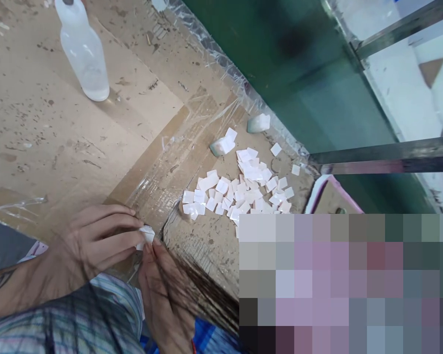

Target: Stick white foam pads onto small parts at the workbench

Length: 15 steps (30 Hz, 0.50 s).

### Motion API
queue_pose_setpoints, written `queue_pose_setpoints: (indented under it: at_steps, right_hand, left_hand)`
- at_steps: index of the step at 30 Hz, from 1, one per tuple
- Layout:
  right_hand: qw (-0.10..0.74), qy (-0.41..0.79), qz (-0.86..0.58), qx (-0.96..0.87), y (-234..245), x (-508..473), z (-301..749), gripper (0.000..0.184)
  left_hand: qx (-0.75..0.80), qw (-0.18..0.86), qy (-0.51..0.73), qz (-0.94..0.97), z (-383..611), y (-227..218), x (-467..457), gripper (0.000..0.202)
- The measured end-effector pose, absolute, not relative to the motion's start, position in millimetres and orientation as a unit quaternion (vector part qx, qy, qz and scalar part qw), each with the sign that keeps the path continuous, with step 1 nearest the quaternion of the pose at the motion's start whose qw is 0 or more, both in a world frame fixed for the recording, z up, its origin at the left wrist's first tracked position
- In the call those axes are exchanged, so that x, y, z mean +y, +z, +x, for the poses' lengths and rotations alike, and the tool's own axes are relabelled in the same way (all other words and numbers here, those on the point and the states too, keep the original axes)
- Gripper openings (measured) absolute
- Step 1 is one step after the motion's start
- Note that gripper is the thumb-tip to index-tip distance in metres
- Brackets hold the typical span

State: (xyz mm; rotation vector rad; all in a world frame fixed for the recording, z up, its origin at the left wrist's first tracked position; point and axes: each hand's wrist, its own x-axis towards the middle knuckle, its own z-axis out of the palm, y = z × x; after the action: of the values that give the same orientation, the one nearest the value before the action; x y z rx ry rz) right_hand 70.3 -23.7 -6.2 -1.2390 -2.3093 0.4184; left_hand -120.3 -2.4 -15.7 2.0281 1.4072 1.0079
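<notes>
A small white square piece [146, 236] is pinched at the near edge of the cardboard-covered table. My left hand [99, 236] holds it from the left, fingers bent and closed together on it. From below, my right hand [164, 290] grips the same piece between thumb and fingertip. Dark strands of hair hang across both hands and hide parts of them. Just beyond my hands lies a loose pile of similar white square pieces [243, 189]. Two small stacks, a leaning stack [222, 143] and another stack [258, 123], stand behind the pile.
A translucent plastic bottle [86, 59] stands at the upper left. Brown packing tape [162, 147] crosses the stained cardboard [133, 93]. Along the far side runs a green panel [280, 64] with metal bars [384, 156]. The lower right is pixelated.
</notes>
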Motion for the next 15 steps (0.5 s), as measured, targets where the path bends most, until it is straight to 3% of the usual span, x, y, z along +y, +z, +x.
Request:
queue_pose_setpoints:
  at_steps: [3,9,15]
  right_hand:
    - [0.241,0.099,-0.459,-0.850,-3.7,-22.2,65.3,0.059]
    - [0.261,0.118,-0.464,-0.838,-7.7,-22.6,63.7,0.059]
    - [0.340,0.128,-0.486,-0.795,-12.2,-16.9,61.2,0.033]
  left_hand:
    - [0.516,0.238,0.385,0.727,-119.6,-14.7,-1.1,0.011]
    - [0.497,0.257,0.368,0.743,-124.7,-12.4,2.9,0.014]
    - [0.493,0.264,0.377,0.739,-126.7,-10.9,-0.4,0.016]
